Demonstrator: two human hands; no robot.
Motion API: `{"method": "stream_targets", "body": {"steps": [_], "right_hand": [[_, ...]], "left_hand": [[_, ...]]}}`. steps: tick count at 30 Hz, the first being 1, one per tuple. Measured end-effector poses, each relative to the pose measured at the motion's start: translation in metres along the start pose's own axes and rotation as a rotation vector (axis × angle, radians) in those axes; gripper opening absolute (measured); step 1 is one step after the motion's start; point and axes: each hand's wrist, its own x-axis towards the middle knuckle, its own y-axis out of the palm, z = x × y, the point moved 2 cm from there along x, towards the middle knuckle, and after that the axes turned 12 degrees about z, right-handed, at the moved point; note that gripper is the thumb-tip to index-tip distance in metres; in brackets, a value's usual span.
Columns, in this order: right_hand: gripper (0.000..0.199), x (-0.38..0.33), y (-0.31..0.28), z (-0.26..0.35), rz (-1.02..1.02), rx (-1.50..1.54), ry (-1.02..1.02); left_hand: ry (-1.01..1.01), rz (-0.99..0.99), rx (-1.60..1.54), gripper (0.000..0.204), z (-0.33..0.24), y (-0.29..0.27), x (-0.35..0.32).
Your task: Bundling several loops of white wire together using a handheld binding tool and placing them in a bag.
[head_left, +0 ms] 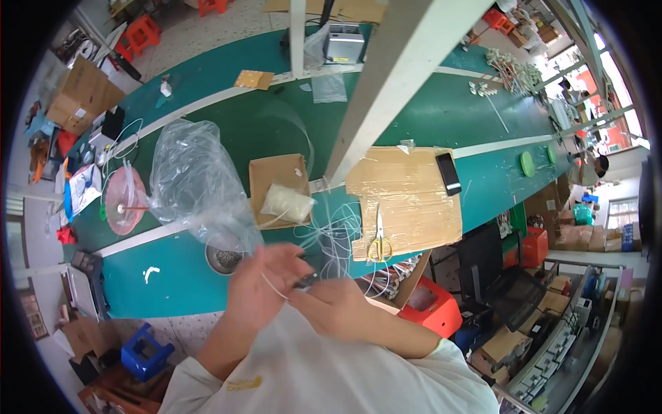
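Note:
Close to my chest, both hands meet at the near edge of the green table. My left hand (252, 293) has its fingers curled toward the right, with a thin white cord (274, 286) running from it to my right hand. My right hand (334, 303) pinches a small dark part (305, 281) between thumb and fingers; its exact kind is too small to tell. A tangle of clear-white cords (336, 234) lies on the table just beyond my hands. Left of it, a round metal bowl (224, 257) holds small grey pieces, partly covered by plastic.
Scissors with yellow handles (379, 248) and a black phone (448, 174) lie on a flattened cardboard sheet (414, 207). A shallow carton (265, 172) holds a white bundle (289, 203). A clear plastic bag (189, 165) and pink reel (124, 200) are left. A white post (376, 114) rises mid-table.

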Motion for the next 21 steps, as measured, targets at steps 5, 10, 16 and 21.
{"method": "stream_targets", "body": {"steps": [5,10,16,21], "right_hand": [[0.018,-0.054,0.000,-0.022,0.307,0.021,0.217],[0.011,-0.116,0.003,-0.040,0.594,0.108,0.533],[0.024,-0.066,0.001,-0.055,0.355,0.214,0.370],[0.064,0.026,-0.010,-0.036,-0.160,0.419,0.323]], "left_hand": [[0.070,-0.007,-0.263,0.031,-0.048,-0.039,0.017],[0.322,-0.225,-0.077,0.029,-0.083,-0.069,0.031],[0.338,-0.283,0.136,0.035,-0.055,-0.027,0.035],[-0.014,-0.265,0.368,0.040,0.013,-0.016,0.031]]}}
